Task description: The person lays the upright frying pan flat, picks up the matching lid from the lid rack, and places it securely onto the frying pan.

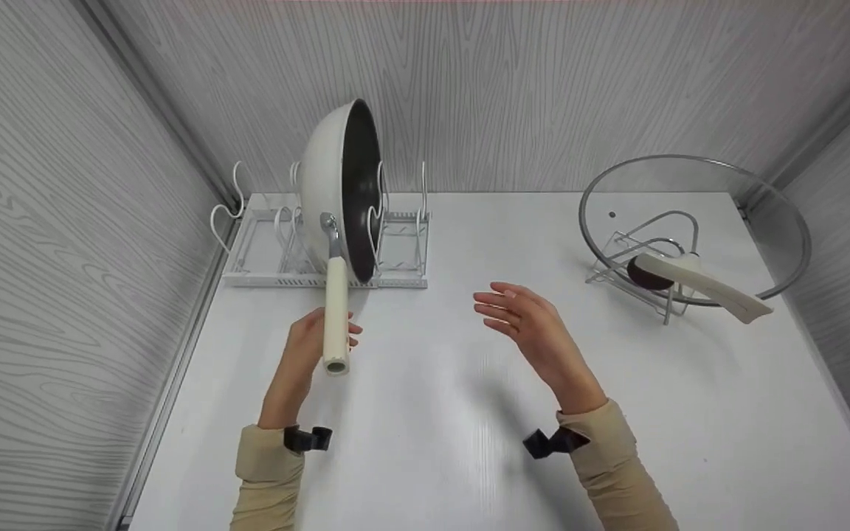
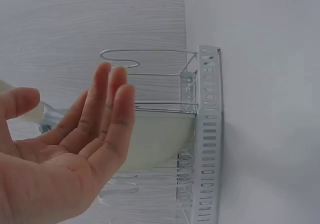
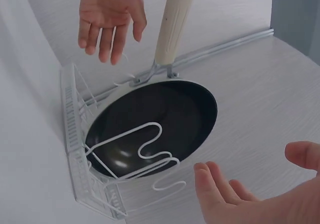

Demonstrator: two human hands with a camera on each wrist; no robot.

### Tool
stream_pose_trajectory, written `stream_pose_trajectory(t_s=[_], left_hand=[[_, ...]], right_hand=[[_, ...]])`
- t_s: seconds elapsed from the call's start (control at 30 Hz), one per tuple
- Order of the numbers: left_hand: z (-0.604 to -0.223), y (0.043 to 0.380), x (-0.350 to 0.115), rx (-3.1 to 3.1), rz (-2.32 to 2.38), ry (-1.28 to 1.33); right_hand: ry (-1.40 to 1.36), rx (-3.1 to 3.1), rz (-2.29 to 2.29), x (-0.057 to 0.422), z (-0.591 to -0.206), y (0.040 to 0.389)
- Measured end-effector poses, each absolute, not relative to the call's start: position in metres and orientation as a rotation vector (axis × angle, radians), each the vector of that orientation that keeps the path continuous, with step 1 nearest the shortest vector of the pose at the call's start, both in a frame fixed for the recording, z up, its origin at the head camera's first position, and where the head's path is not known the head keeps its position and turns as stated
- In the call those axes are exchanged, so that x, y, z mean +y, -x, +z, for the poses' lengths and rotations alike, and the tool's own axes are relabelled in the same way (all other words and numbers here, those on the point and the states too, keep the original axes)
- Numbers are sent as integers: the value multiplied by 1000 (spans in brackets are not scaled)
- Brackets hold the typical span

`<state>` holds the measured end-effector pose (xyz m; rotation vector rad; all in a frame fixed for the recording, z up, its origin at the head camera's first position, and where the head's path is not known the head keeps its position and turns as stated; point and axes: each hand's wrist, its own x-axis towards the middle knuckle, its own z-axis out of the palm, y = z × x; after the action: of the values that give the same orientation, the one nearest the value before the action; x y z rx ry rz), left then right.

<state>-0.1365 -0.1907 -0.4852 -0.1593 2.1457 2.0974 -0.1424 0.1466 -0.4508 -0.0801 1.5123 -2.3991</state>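
A frying pan (image 1: 322,169), cream outside and dark inside, stands on its edge in a white wire rack (image 1: 263,281). Its cream handle (image 1: 336,317) points toward me. Partly behind that handle in the head view is my left hand (image 1: 299,354); the right wrist view shows the same hand (image 3: 111,21) beside the handle, apart from it. Loosely bent fingers (image 2: 90,114) on the left hold nothing in the left wrist view. My right hand (image 1: 539,332) hovers over the white surface between rack and lid, with nothing in it.
At the right, a large glass lid (image 1: 750,243) leans in a wire stand (image 1: 617,276), its cream handle (image 1: 713,289) jutting toward the front. Grey wood-grain panels (image 1: 499,96) close off the back and both sides of the white surface (image 1: 425,413).
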Motion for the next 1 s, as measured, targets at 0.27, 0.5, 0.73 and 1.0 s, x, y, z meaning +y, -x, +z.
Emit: stream_pose_trajectory(t_s=[0.27, 0.5, 0.73, 1.0], left_hand=[[-470, 134, -226, 1570, 2403, 267], [-456, 140, -237, 1246, 2565, 327], [-443, 153, -231, 1325, 2408, 308], [-438, 163, -217, 1304, 2351, 239]], right_hand=[[79, 1273, -2367, 119, -439, 149], [-79, 983, -2435, 87, -427, 149], [-167, 899, -2442, 53, -424, 141], [-217, 876, -2362, 21, -420, 135]])
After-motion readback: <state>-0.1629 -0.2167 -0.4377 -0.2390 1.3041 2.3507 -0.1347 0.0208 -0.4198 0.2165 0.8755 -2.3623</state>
